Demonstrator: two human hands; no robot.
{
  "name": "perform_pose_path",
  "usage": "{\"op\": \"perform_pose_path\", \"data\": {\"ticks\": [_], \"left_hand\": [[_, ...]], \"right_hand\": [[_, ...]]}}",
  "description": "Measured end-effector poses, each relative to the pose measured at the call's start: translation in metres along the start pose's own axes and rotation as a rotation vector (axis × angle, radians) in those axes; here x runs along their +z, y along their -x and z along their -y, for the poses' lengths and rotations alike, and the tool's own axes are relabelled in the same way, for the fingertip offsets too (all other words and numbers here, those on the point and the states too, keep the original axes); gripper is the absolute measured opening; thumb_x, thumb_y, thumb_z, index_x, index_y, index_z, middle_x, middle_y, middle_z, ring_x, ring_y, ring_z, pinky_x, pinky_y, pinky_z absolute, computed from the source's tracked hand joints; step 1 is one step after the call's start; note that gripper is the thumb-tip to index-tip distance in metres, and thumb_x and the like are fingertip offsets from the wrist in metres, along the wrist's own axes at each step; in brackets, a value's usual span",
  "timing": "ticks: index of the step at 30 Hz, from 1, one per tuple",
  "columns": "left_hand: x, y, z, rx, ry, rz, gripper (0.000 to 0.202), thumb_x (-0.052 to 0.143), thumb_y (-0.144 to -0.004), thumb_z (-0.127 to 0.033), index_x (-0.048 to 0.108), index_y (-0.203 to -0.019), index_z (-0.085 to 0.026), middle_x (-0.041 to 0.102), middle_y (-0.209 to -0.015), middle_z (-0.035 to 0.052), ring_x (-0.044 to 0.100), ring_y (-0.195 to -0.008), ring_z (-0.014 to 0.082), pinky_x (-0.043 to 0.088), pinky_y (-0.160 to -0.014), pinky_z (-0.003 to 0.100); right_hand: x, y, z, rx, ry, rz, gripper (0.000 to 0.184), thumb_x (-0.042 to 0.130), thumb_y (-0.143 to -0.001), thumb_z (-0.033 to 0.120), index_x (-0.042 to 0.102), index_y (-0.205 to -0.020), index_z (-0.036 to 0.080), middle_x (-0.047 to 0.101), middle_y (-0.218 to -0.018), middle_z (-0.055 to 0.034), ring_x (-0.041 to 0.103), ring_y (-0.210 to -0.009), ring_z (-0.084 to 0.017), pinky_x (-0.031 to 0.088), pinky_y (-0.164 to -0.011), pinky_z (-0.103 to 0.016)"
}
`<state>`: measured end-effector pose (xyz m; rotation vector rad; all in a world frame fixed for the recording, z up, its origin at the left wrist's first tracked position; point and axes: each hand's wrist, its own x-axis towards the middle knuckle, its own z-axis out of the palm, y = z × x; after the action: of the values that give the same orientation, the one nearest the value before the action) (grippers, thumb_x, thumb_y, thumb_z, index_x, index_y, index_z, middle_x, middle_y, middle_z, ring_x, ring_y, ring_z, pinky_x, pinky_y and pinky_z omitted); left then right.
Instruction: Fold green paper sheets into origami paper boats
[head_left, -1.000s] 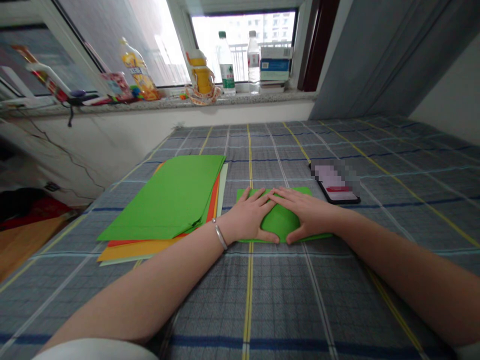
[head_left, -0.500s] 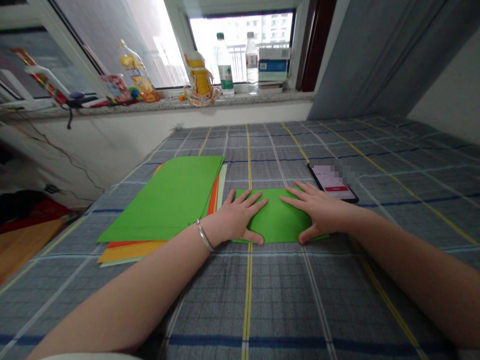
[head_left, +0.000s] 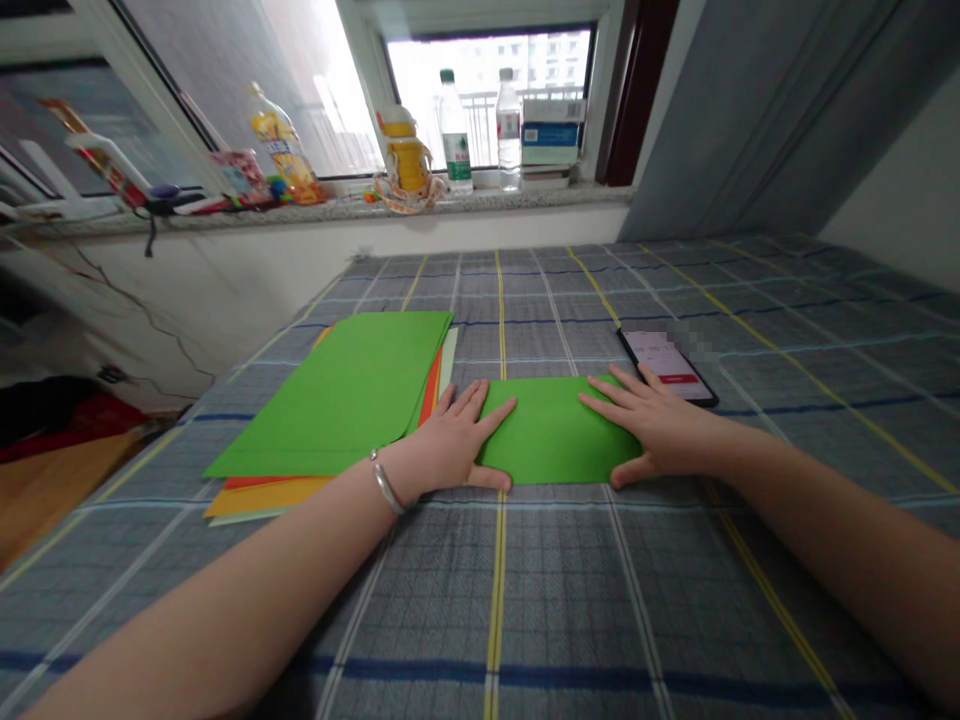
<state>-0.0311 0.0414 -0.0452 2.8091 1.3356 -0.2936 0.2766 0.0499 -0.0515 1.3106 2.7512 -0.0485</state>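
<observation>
A small green rectangle of paper (head_left: 555, 430), which looks folded, lies flat on the checked cloth between my hands. My left hand (head_left: 461, 440) rests on its left end, palm down with fingers spread, and a silver bangle circles that wrist. On the right end lies my right hand (head_left: 637, 425), also flat with its fingers apart. The paper's two short edges are hidden under the hands. Left of them is a stack of coloured paper (head_left: 337, 390), a green sheet on top with orange, yellow and pale green edges showing beneath.
A phone (head_left: 667, 365) with a lit screen lies just beyond my right hand. Across the back, a windowsill (head_left: 337, 210) carries a yellow drink bottle (head_left: 285, 150), a yellow cup (head_left: 406, 155), two clear bottles and some boxes (head_left: 551, 135). A grey curtain hangs at the right.
My hands have slid apart along the green paper, the left one to the left and the right one to the right. More of the paper's middle shows now.
</observation>
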Motion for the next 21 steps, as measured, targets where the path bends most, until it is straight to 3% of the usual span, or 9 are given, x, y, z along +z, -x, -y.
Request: {"op": "perform_pose_path", "data": {"ticks": [12,21], "left_hand": [[0.003,0.017,0.010,0.006,-0.109,-0.037,0.108,0.035,-0.075,-0.086,0.022,-0.152,-0.011,0.020,-0.155,0.0253,0.020,-0.146,0.0362,0.011,-0.116,0.055],[-0.007,0.021,0.015,-0.018,-0.053,0.030,0.108,0.046,-0.074,-0.083,0.017,-0.153,-0.014,0.019,-0.157,0.0179,0.016,-0.146,0.0374,0.011,-0.116,0.057]], "right_hand": [[0.005,0.013,-0.005,0.041,0.006,0.007,0.111,0.064,-0.063,0.075,0.032,-0.151,0.015,0.023,-0.158,-0.0161,0.007,-0.145,-0.043,0.011,-0.115,-0.062],[0.006,0.021,-0.009,0.074,-0.003,0.040,0.113,0.065,-0.064,0.074,0.032,-0.150,0.008,0.021,-0.157,-0.0177,0.003,-0.145,-0.040,0.015,-0.117,-0.056]]}}
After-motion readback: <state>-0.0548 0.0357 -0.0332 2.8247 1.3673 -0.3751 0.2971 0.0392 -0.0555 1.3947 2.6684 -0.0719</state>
